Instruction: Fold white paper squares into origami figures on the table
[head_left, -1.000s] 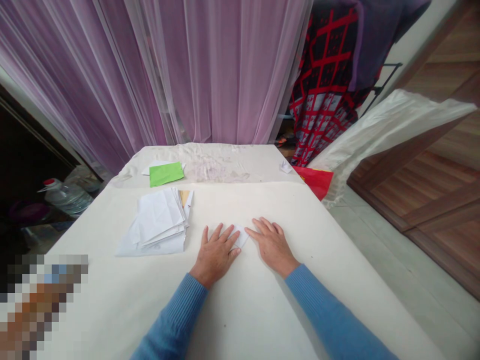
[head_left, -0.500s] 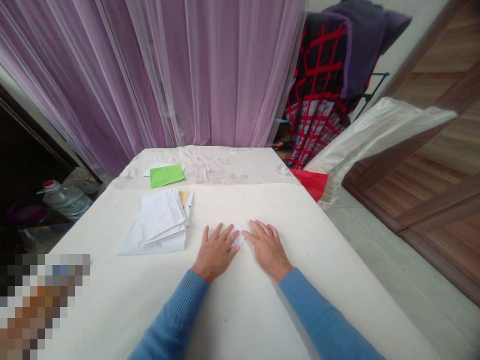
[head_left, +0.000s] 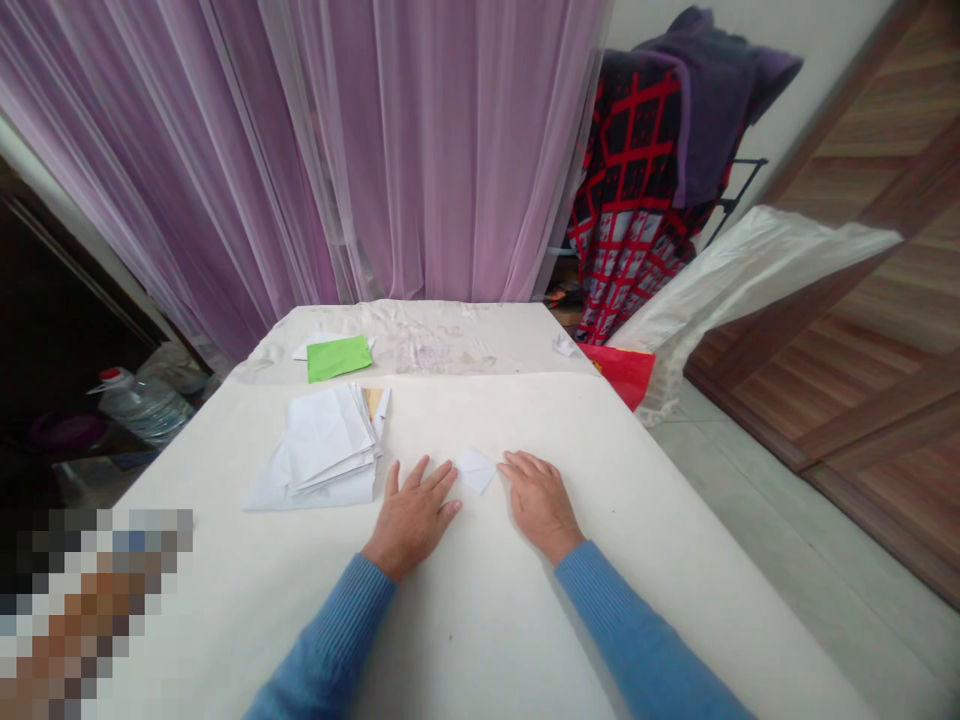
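A small folded white paper (head_left: 476,469) lies on the white table (head_left: 480,620) between my two hands. My left hand (head_left: 412,513) rests flat on the table just left of it, fingers spread, holding nothing. On the paper's right side my right hand (head_left: 537,498) lies flat too, fingers stretched toward its edge. Both sleeves are blue.
A stack of white paper sheets (head_left: 322,453) lies to the left of my hands. A green sheet (head_left: 338,357) sits farther back. A red bag (head_left: 622,370) hangs by the table's right edge, a water bottle (head_left: 139,402) stands low at the left. Purple curtains hang behind.
My left hand has slid left off the folded paper, which now shows fully between the hands. The right hand drew back slightly.
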